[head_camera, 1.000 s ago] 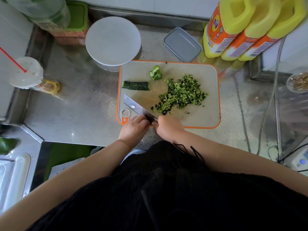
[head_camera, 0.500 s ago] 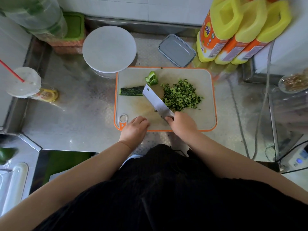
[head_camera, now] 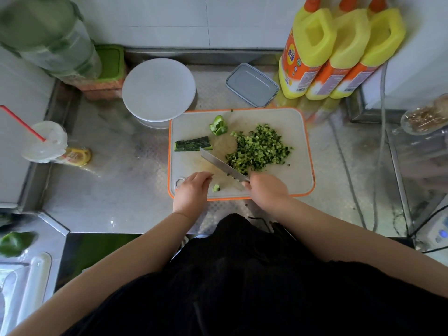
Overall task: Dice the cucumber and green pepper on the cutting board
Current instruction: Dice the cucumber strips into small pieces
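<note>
Head view: dicing on the board

Right hand point(head_camera: 268, 190) hides the handle it grips; the knife point(head_camera: 223, 166) blade slants up-left toward the cucumber point(head_camera: 192, 144). Left hand point(head_camera: 194, 190), fingers curled, rests on the board point(head_camera: 298, 170) by a small green scrap point(head_camera: 215, 188); any hold is unclear. Diced pile point(head_camera: 259, 149) lies beyond the blade, pepper point(head_camera: 218, 126) behind. Steel tabletop point(head_camera: 116, 180), white tiled wall.
</note>
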{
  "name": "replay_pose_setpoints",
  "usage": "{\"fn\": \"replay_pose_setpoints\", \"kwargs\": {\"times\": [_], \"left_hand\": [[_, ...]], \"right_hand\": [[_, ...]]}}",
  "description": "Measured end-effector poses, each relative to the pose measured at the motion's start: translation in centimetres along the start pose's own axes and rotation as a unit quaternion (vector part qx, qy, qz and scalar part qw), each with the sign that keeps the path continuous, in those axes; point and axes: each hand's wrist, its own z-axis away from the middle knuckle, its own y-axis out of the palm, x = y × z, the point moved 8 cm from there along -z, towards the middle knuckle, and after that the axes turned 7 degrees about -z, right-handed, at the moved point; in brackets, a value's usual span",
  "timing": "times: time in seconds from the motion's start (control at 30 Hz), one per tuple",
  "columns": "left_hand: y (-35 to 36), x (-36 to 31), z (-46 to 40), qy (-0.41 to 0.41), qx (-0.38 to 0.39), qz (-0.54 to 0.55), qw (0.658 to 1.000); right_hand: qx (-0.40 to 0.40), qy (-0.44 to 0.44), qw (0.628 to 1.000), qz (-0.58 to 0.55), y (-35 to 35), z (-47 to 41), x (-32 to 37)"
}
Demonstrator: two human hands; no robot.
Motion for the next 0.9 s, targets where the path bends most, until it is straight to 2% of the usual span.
{"fn": "replay_pose_setpoints", "kwargs": {"times": [0.23, 0.5, 0.57, 0.7, 0.8, 0.9], "left_hand": [[-0.3, -1.9, -0.8, 0.043, 0.041, -0.037, 0.998], [-1.3, -4.1, -3.1, 0.039, 0.053, -0.034, 0.997], [-1.9, -5.2, -3.6, 0.076, 0.027, -0.009, 0.997], [-1.6, -6.6, -3.8, 0.203, -0.045, -0.072, 0.975], [0.0, -7.8, -2.9, 0.272, 0.003, -0.149, 0.951], [1.7, -7.7, -2.1, 0.282, 0.071, -0.231, 0.929]], "right_hand": [[0.036, 0.032, 0.999, 0.004, -1.4, -1.0, -0.6], [-0.019, 0.051, 0.981, -0.184, -1.8, -0.2, -1.7], [-0.029, 0.056, 0.972, -0.227, -2.2, 0.0, -2.1], [-0.039, 0.060, 0.942, -0.329, -2.5, 0.4, -2.5], [-0.041, 0.078, 0.917, -0.389, -2.4, 0.6, -2.6], [-0.060, 0.101, 0.888, -0.445, -2.8, 0.8, -2.8]]}}
